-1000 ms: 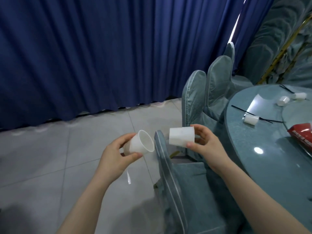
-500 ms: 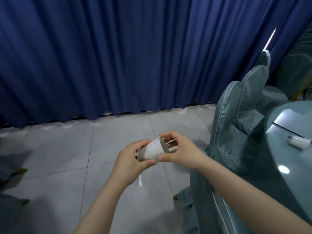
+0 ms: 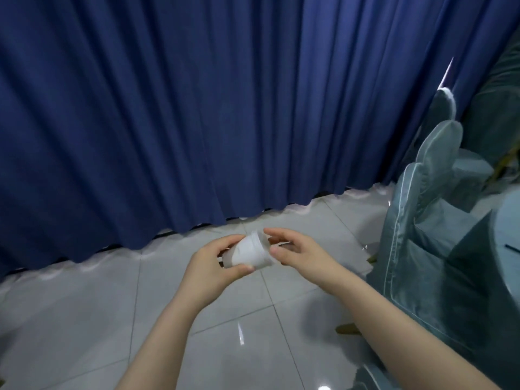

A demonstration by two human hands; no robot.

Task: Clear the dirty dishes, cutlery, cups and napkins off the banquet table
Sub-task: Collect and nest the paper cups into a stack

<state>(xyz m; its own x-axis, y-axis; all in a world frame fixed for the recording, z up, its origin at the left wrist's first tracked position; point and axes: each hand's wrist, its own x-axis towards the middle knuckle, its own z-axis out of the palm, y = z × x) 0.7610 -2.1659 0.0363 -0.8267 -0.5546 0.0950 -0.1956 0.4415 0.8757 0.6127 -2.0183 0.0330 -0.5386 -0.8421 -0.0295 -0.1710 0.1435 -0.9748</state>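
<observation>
Presumably nested to save carrying room, white cups [image 3: 249,253] lie gripped in the left hand [image 3: 209,266], right hand [image 3: 298,254] touching their rim at 3 o'clock, grip indeterminable.
</observation>
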